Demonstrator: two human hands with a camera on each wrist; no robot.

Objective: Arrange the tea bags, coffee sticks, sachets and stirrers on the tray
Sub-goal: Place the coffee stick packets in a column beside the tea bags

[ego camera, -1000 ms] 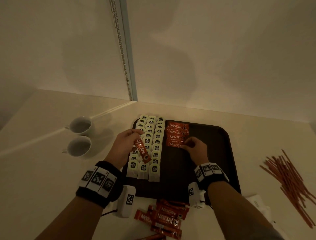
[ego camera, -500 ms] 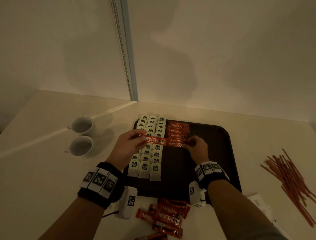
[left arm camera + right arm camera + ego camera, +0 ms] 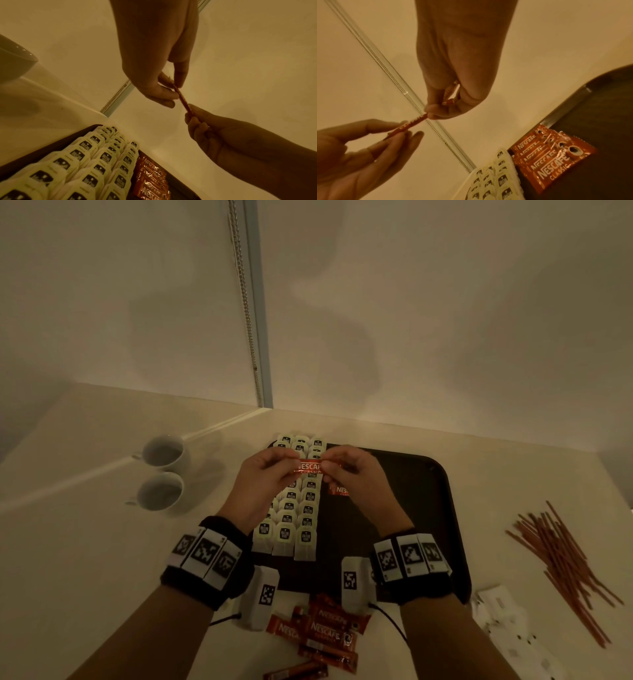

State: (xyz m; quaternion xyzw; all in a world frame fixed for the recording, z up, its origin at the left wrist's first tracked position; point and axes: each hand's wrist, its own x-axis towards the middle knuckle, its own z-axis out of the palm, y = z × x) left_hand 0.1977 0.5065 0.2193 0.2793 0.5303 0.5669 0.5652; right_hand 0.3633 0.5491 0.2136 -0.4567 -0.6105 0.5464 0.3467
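Both hands hold one red coffee stick (image 3: 309, 467) level above the rows of tea bags (image 3: 291, 515) on the dark tray (image 3: 438, 508). My left hand (image 3: 294, 464) pinches its left end, and my right hand (image 3: 326, 468) pinches its right end. In the left wrist view the coffee stick (image 3: 182, 100) shows edge-on between the left hand (image 3: 173, 92) and the right hand (image 3: 193, 116). Several coffee sticks (image 3: 551, 162) lie overlapped on the tray beside the tea bags, mostly hidden by my right hand in the head view.
Loose coffee sticks (image 3: 325, 631) lie on the counter in front of the tray. A heap of stirrers (image 3: 561, 556) and white sachets (image 3: 507, 618) lie to the right. Two white cups (image 3: 164, 451) (image 3: 159, 491) stand to the left. A wall rises behind.
My left hand turned the coffee stick level and raised it. My right hand left the coffee sticks on the tray and took hold of the stick's right end.
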